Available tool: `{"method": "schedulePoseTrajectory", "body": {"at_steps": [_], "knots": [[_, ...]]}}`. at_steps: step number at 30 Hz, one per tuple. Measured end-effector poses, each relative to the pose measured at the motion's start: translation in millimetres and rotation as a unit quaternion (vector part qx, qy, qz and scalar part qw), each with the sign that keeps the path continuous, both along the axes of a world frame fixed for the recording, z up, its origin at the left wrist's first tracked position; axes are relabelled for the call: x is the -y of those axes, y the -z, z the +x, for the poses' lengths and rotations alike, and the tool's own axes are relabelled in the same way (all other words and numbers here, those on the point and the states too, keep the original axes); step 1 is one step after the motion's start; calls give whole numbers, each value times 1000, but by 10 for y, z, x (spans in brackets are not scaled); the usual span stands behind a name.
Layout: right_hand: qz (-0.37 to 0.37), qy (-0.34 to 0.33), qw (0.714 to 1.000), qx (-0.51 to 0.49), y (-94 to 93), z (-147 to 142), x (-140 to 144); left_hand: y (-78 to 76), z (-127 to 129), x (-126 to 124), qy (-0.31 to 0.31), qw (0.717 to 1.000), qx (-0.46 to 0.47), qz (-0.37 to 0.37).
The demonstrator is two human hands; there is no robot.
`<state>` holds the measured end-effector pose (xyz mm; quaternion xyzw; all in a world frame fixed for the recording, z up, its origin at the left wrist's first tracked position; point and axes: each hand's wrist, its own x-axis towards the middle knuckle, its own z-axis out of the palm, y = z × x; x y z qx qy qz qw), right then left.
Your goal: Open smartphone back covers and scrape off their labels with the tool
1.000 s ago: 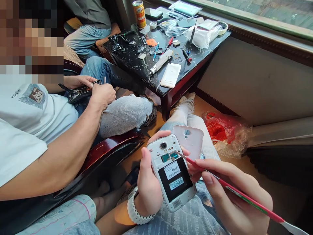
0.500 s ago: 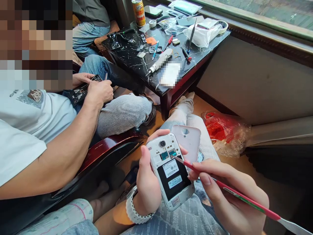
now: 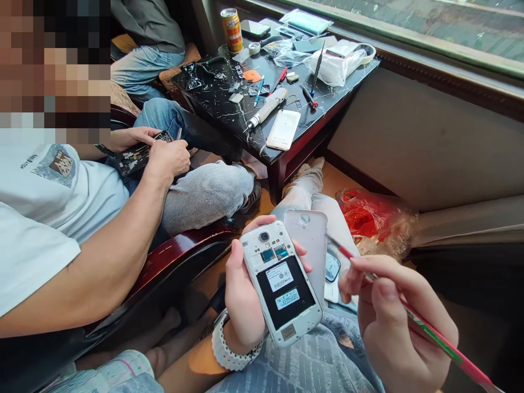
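Note:
My left hand grips a white phone with its back cover off, so the black battery, camera and card slots show. The removed white back cover lies on my knee just right of the phone. My right hand holds a red pry tool like a pen. Its tip hangs in the air to the right of the phone, apart from it.
A person in a white shirt sits at left, both hands on an opened dark phone. Beyond stands a black low table with a white phone, tools, a can and plastic bags. A red bag lies on the floor.
The tool tip has lifted off the phone's card slot area and my right hand has drawn back to the right. My left hand with the phone shifted slightly left.

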<state>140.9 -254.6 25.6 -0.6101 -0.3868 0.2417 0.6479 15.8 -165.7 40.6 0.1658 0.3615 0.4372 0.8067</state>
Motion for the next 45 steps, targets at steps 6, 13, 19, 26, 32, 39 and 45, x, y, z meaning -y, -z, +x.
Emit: {"method": "schedulePoseTrajectory", "body": {"at_steps": [6,13,19,26,32,39,45], "knots": [[-19,16,999,-26,31,36,-35,150,-174,-187,52,969,157,-186],[-17,41,999,-9,-46,3,-57,232,-357,-224,-30,975,121,-186],[-39,3,999,-23,83,27,-36,174,-193,-211,47,998,6,-43],[-86,-21,992,-92,391,31,-84,296,-16,-45,98,814,-450,354],[-57,-41,991,-113,409,73,-42,352,45,19,71,760,-495,414],[-32,11,987,-158,407,18,-92,308,-1,-14,81,931,-270,234],[12,-44,998,-46,157,2,-2,171,-104,-235,66,997,15,-29]]}}
